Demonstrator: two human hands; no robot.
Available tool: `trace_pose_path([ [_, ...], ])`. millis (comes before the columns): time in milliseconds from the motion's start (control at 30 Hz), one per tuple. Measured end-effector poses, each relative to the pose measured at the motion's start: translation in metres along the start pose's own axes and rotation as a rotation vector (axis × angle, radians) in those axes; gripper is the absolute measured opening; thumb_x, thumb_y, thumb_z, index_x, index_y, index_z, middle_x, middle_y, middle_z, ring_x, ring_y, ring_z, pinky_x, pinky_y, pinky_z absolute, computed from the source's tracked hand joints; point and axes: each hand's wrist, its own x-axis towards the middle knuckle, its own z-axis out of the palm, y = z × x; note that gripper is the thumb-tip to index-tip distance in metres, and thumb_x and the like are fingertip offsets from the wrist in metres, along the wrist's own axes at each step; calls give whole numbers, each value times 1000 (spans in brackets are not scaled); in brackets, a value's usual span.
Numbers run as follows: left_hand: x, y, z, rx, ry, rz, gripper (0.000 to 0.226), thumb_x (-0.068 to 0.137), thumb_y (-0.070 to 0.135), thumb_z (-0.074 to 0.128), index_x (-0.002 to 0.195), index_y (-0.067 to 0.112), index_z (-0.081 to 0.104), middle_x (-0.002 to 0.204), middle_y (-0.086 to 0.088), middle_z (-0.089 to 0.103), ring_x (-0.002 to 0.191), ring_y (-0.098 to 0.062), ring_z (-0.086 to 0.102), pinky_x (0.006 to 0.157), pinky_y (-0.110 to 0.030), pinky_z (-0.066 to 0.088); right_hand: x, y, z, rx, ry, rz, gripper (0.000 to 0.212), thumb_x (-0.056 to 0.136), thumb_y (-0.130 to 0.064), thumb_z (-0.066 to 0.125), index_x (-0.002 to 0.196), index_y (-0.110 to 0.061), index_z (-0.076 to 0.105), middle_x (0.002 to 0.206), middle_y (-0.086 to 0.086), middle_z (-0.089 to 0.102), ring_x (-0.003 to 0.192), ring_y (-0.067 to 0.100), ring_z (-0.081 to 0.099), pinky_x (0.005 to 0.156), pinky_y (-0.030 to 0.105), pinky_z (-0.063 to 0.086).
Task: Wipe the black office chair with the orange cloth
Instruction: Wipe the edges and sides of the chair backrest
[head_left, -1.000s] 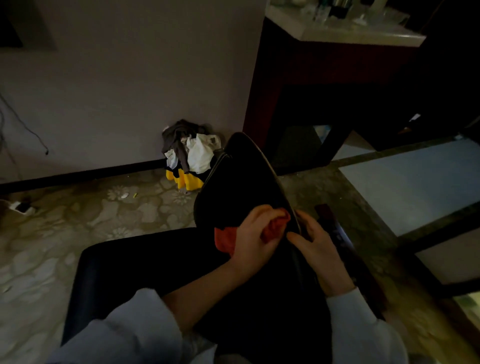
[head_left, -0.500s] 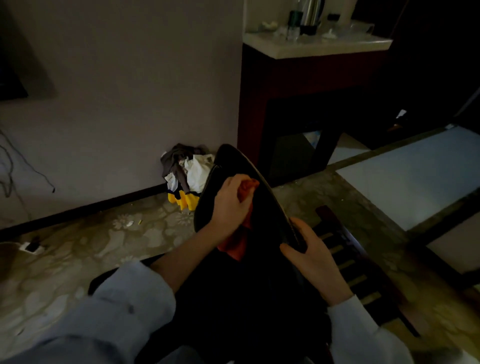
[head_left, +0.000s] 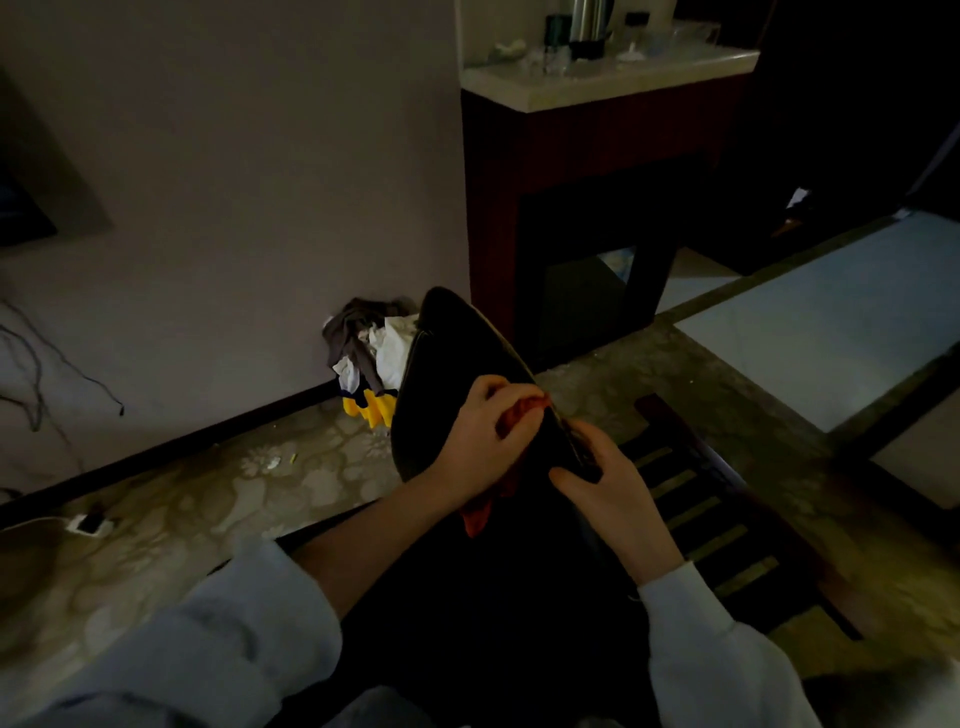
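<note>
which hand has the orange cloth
The left hand: its fingers curl round the orange cloth against the black office chair. The right hand only grips the chair's edge and holds no cloth.

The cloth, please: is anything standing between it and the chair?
Nothing visible does. The left hand grips the cloth directly against the chair back, beside the edge that the right hand holds.
</note>
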Motion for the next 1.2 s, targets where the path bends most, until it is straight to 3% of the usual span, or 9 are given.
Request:
trace_pose_path([
  [200, -6, 4, -2, 60, 104, 15, 27, 90, 22, 58, 117, 23, 56, 107, 3, 59, 95, -7, 56, 85, -24, 47, -4, 1, 1, 16, 6, 3, 39, 91, -14, 59, 120, -38, 47, 103, -19, 60, 87, -5, 59, 62, 9, 44],
  [333, 24, 9, -20, 162, 212, -2, 26, 86, 17, 62, 112, 15, 56, 102, 1, 59, 91, -13, 57, 74, -18, 39, -7, 0, 1, 37, 14, -4, 42, 90, -16, 60, 122, -39, 47, 108, -16, 60, 93, 3, 61, 67, 13, 47],
  [433, 43, 8, -22, 363, 86, 50, 23, 89, 20, 59, 111, 14, 62, 117, -6, 55, 98, -19, 57, 76, -19, 36, -8, 0, 1, 21, 19, 4, 42, 90, -18, 59, 122, -40, 45, 107, -17, 58, 97, 6, 59, 77, 22, 49],
  [600, 36, 11, -14, 387, -22, 156, 22, 89, 20, 59, 107, 10, 65, 118, -4, 53, 100, -17, 56, 82, -20, 38, -7, -1, 1, -55, 21, 0, 36, 92, -21, 56, 120, -40, 42, 98, -26, 50, 98, 8, 56, 86, 28, 47],
  [767, 21, 15, -19, 305, -153, 305, 18, 87, 16, 63, 104, 12, 68, 115, 0, 56, 98, -4, 51, 88, -16, 37, -8, 0, 5, -140, 12, -26, 39, 92, -21, 54, 128, -35, 46, 99, -18, 57, 90, 7, 59, 72, 24, 45],
  [833, 30, 12, -25, 342, -178, 348, 16, 87, 15, 63, 102, 12, 68, 110, 0, 59, 95, -6, 54, 84, -15, 38, -8, 1, 5, -128, 3, -25, 40, 92, -20, 53, 128, -36, 45, 103, -16, 58, 94, 9, 59, 75, 26, 47],
  [933, 50, 12, -29, 413, -131, 306, 14, 86, 14, 61, 98, 13, 68, 106, -1, 61, 92, -10, 57, 79, -21, 43, -9, 1, 5, -95, 10, -40, 43, 92, -20, 55, 129, -39, 44, 106, -20, 56, 98, 4, 56, 83, 23, 47],
  [1100, 53, 14, -19, 402, -106, 258, 12, 83, 12, 61, 93, 11, 68, 103, -1, 63, 92, -14, 60, 78, -15, 35, -12, 3, 2, -38, 28, -44, 40, 92, -18, 57, 118, -43, 39, 96, -32, 46, 85, -11, 48, 69, 6, 38],
  [1200, 36, 18, -15, 318, -101, 282, 12, 82, 10, 63, 93, 10, 69, 102, -1, 64, 92, -10, 59, 82, -16, 40, -13, 3, 2, -19, 21, -33, 39, 91, -19, 57, 120, -41, 41, 95, -29, 47, 83, -12, 47, 65, 7, 39],
])
